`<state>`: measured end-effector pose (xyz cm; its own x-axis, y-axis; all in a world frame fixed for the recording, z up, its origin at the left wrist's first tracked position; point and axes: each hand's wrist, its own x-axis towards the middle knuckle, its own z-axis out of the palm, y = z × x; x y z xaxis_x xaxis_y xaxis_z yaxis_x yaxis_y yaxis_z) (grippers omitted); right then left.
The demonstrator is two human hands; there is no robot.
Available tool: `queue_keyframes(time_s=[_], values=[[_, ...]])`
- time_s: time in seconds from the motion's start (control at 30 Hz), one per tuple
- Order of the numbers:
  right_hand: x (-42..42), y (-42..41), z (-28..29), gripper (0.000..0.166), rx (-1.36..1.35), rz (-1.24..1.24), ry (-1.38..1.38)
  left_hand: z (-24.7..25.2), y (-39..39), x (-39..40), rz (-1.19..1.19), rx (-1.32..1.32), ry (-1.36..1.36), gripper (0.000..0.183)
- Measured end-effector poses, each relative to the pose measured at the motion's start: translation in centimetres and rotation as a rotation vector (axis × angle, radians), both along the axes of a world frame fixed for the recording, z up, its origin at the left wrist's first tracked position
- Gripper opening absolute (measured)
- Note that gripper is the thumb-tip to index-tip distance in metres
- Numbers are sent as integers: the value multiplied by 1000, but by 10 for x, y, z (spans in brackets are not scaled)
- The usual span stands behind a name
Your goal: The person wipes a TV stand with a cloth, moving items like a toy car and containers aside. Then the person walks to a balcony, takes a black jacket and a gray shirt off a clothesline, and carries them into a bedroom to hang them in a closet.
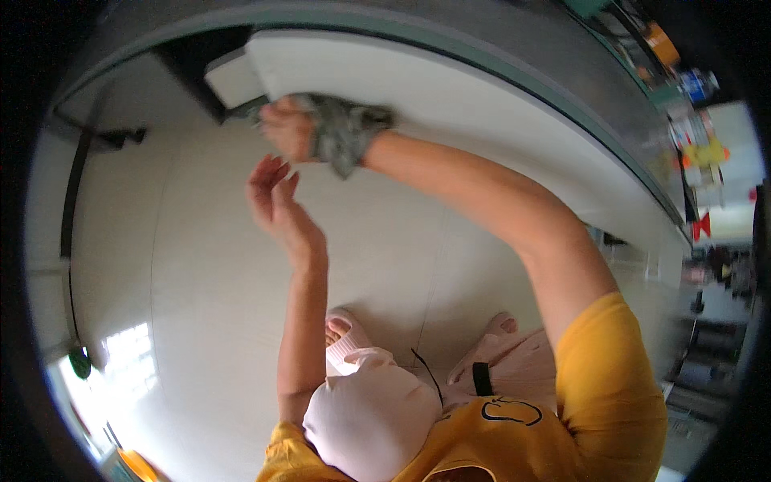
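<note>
My right hand (288, 129) is at the near edge of a long white panel (458, 90), its fingers curled. A crumpled grey-green cloth (343, 129) is bunched around its wrist and the back of the hand, and a bit of it shows beyond the blurred fingers. Just below, my left hand (277, 202) is raised over the floor, palm partly turned up, its fingers loosely bent and the thumb apart. Nothing shows in it. The two hands look close together; whether they touch is unclear.
A dark surface with a green edge (512, 57) runs above the panel. Beside the panel's left end is a smaller white block (235, 78). Glossy pale tiles (211, 253) cover the floor. A yellow toy (705, 153) and other small items stand at the right.
</note>
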<state>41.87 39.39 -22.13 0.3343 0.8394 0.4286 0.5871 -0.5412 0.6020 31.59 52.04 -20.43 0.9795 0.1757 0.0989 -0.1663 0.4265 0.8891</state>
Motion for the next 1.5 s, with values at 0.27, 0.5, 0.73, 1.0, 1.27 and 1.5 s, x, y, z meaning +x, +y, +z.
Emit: queue_keyframes(time_s=[0.27, 0.5, 0.73, 1.0, 1.27, 1.5], values=[[-97, -88, -14, 12, -77, -22, 493, 21, -17, -7, -36, 22, 85, 30], [-284, -259, 46, 23, -196, -111, 432, 24, -41, -17, -134, 64, -3, 29], [-234, -197, 89, 23, 99, -149, 130, 51, -89, -47, -256, 130, -191, 28], [-201, -146, 138, 31, 286, -326, -245, 58, -115, -62, -278, 188, -375, 25], [-293, -210, 137, 32, 159, -513, -98, 49, -118, -53, -319, 189, -291, 27], [-166, -120, 112, 28, 606, -154, -110, 49, -116, -60, -288, 137, -338, 24]])
